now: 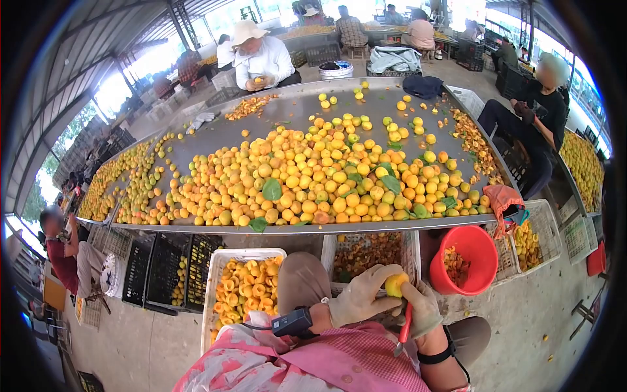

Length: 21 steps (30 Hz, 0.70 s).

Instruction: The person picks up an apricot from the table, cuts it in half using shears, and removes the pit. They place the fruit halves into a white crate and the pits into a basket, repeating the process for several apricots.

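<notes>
My left hand (362,297), in a pale work glove, has its fingers closed around a yellow apricot (395,284) above my lap. My right hand (423,308), gloved too, presses against the fruit's right side. A red-handled tool (405,325) is gripped in that hand, a metal end pointing down toward my lap; its working end at the apricot is hidden. Just beyond my hands, a crate (416,251) contains brownish-orange scraps. To the left, a white crate (215,282) is filled with halved, pitted apricots (245,291). A red bucket (480,245) with some orange pieces stands right of my hands.
A metal table (228,137) ahead bears a large heap of whole apricots (307,173) with a few leaves. Black crates (170,264) stand at its left front. A person in a white hat (261,62) works across it, others sit around. An orange bag (504,204) hangs at the right corner.
</notes>
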{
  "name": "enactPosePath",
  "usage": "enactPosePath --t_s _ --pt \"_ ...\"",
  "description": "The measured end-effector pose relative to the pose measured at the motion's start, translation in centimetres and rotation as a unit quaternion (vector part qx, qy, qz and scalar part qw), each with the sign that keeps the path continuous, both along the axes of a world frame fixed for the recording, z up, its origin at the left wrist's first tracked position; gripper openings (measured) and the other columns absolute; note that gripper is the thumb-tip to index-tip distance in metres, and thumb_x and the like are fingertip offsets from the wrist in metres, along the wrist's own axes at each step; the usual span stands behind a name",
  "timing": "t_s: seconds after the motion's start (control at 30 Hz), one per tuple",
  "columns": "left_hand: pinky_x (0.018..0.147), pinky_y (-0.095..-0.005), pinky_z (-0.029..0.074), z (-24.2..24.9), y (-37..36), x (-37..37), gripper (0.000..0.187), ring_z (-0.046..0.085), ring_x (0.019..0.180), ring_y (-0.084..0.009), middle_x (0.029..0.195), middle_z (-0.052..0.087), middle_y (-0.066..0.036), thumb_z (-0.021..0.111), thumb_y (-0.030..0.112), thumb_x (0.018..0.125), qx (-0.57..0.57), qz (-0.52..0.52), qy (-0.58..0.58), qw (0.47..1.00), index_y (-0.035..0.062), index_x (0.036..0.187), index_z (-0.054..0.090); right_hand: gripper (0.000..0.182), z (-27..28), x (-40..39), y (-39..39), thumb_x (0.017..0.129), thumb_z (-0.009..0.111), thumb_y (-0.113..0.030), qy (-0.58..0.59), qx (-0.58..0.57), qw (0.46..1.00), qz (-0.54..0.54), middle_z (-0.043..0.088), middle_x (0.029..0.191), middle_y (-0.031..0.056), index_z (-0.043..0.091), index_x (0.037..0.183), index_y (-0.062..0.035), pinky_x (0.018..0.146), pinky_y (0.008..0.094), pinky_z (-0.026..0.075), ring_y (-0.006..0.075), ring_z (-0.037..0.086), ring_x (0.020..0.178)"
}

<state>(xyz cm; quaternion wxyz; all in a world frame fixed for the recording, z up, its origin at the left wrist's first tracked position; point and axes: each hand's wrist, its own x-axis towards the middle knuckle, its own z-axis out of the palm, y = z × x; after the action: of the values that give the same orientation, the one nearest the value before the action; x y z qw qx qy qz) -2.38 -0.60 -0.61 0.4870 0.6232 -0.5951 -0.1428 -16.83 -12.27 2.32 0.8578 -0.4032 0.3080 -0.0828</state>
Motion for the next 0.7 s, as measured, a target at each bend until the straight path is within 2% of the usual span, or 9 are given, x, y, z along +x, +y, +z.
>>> enactPosePath --t_s 0.13,0.23,0.3,0.4,0.6,0.7 --pt "0.087 -0.0434 0.051 0.8 0.2 -0.3 0.071 0.061 0.103 -0.0405 0.117 0.06 -0.02 0.079 0.023 0.076 0.018 0.006 0.002 1.0 0.0013 0.133 0.044 0.026 -0.4 0.1 0.2 0.093 0.058 -0.029 0.024 -0.05 0.998 0.039 0.059 0.067 0.004 0.059 0.102 -0.0045 0.045 0.0229 0.04 0.0111 0.054 0.053" --pt "0.083 -0.044 0.052 0.2 -0.1 0.0 0.075 0.063 0.098 -0.0415 0.113 0.061 -0.021 0.082 0.027 0.073 0.024 0.01 -0.057 0.998 0.0012 0.132 0.044 0.029 -1.0 0.3 0.3 0.093 0.059 -0.031 0.025 -0.076 0.996 0.047 0.061 0.072 0.004 0.059 0.103 -0.0036 0.047 0.0221 0.042 0.0102 0.056 0.055" --pt "0.078 -0.045 0.051 0.2 -0.1 0.0 0.07 0.062 0.091 -0.0399 0.102 0.061 -0.02 0.079 0.038 0.075 0.012 0.014 -0.095 0.995 0.0034 0.126 0.046 0.031 -1.4 0.3 0.4 0.093 0.06 -0.033 0.013 -0.08 0.995 0.049 0.062 0.075 0.0038 0.059 0.103 -0.0031 0.048 0.0218 0.043 0.0096 0.056 0.056" --pt "0.078 -0.043 0.054 0.6 0.0 0.2 0.075 0.065 0.092 -0.0394 0.107 0.064 -0.02 0.083 0.031 0.069 0.026 0.008 -0.117 0.993 0.0015 0.128 0.048 0.034 -1.6 0.2 0.5 0.093 0.061 -0.034 -0.006 -0.121 0.991 0.056 0.062 0.08 0.0026 0.059 0.105 -0.0028 0.048 0.0215 0.042 0.0079 0.055 0.056" --pt "0.073 -0.0421 0.055 1.1 0.0 0.9 0.073 0.066 0.087 -0.0372 0.101 0.066 -0.017 0.084 0.033 0.068 -0.003 -0.014 -0.099 0.995 0.0026 0.125 0.051 0.036 -1.7 0.5 0.8 0.094 0.063 -0.036 -0.037 -0.092 0.993 0.063 0.062 0.08 -0.0002 0.061 0.107 -0.0034 0.049 0.021 0.041 0.0058 0.053 0.057" --pt "0.073 -0.042 0.055 0.0 0.4 1.1 0.072 0.067 0.086 -0.0371 0.1 0.067 -0.016 0.084 0.034 0.069 0.024 -0.001 -0.103 0.994 0.0027 0.125 0.052 0.036 -1.5 0.7 1.0 0.094 0.063 -0.037 -0.032 -0.059 0.996 0.056 0.062 0.079 -0.0011 0.061 0.108 -0.004 0.049 0.0203 0.041 0.0054 0.053 0.057"
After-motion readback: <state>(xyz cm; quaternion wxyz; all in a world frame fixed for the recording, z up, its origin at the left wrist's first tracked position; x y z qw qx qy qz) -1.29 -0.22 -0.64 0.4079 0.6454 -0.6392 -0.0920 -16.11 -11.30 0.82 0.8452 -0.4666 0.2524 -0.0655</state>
